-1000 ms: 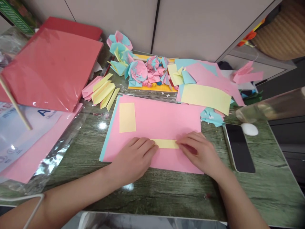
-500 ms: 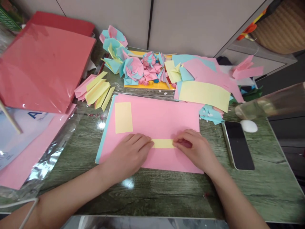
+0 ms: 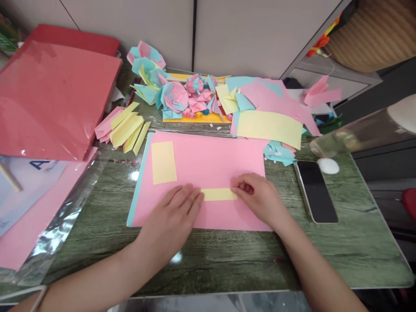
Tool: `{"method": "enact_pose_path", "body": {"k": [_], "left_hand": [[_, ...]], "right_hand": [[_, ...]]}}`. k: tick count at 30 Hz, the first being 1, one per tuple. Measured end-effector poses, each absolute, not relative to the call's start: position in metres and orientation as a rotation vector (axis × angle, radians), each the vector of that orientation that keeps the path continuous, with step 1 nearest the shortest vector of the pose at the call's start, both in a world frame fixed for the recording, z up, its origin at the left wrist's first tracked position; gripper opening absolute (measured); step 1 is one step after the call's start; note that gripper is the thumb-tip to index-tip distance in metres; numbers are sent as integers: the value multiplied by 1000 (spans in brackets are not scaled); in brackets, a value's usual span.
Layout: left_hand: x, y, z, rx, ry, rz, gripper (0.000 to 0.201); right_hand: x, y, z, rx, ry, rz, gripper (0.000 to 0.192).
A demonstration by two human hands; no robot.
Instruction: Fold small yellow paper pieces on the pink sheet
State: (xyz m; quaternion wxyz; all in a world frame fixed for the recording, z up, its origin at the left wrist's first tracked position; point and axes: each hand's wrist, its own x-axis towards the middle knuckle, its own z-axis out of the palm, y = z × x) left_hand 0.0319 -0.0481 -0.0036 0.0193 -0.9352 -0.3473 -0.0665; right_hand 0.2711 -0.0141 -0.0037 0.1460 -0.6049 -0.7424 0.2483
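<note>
A narrow yellow paper strip (image 3: 217, 194) lies across a large pink sheet (image 3: 208, 162), with a light blue sheet showing at the pink sheet's left edge. My left hand (image 3: 172, 212) holds the strip's left end down, fingers close together and covering that end. At the other end, my right hand (image 3: 258, 197) pinches the strip between thumb and forefinger, its other fingers curled. A pale yellow paper rectangle (image 3: 164, 162) rests on the pink sheet, up and left of my left hand.
Folded yellow strips (image 3: 126, 132) lie at the left, near red paper in clear film (image 3: 61, 95). Folded paper flowers (image 3: 175, 97) and loose sheets (image 3: 269, 125) line the back. At the right are a phone (image 3: 316, 190), a white rounded object (image 3: 328, 165) and a clear cup (image 3: 354, 136).
The camera view has shifted slightly, moving most things left in the picture. My right hand's fingertips sit a little further in along the strip. Both hands stay at the strip's ends.
</note>
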Motion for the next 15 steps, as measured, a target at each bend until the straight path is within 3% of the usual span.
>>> {"method": "enact_pose_path", "body": {"k": [7, 15], "left_hand": [[26, -29, -8, -2962, -973, -389, 27], [25, -28, -7, -2877, -789, -361, 26]], "right_hand": [[273, -15, -5, -1747, -2140, 705, 4], [274, -14, -5, -1709, -2165, 707, 4]]}}
